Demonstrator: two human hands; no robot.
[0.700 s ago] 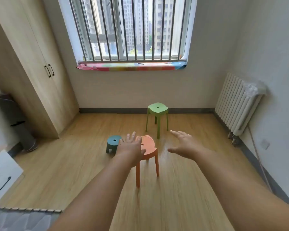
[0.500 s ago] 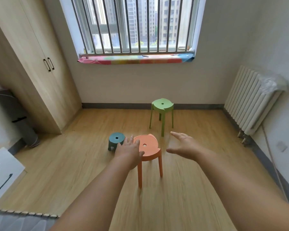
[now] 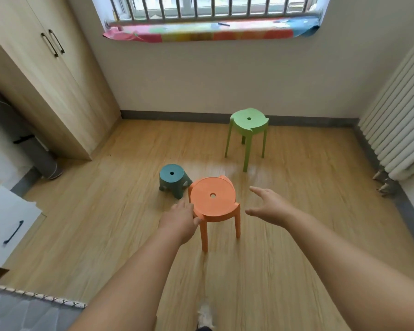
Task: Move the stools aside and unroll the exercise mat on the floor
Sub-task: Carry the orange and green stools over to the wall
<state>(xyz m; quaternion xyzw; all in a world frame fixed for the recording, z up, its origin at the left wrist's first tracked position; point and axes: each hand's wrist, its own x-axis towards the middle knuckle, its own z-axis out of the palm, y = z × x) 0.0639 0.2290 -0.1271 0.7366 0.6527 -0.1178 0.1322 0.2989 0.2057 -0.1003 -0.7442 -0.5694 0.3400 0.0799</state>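
Note:
An orange stool (image 3: 213,199) stands upright in the middle of the wooden floor. My left hand (image 3: 181,217) is at the seat's left rim, fingers touching its edge, not clearly gripping. Open-fingered, my right hand (image 3: 267,206) hovers just right of the seat, apart from it. A low teal stool (image 3: 173,179) sits right behind the orange one on the left. Further back on the right is a tall green stool (image 3: 248,127). A dark grey rolled exercise mat (image 3: 28,139) leans upright at the left beside the wardrobe.
A tall wooden wardrobe (image 3: 46,75) fills the left wall. A white radiator (image 3: 399,120) runs along the right wall. White drawers (image 3: 7,225) and a grey bed edge (image 3: 22,309) sit at the lower left. A barred window with a colourful sill cover (image 3: 210,32) is ahead.
The view has moved closer and tilted down onto the stools. Both hands have dropped to either side of the orange seat, and the left hand now touches its rim.

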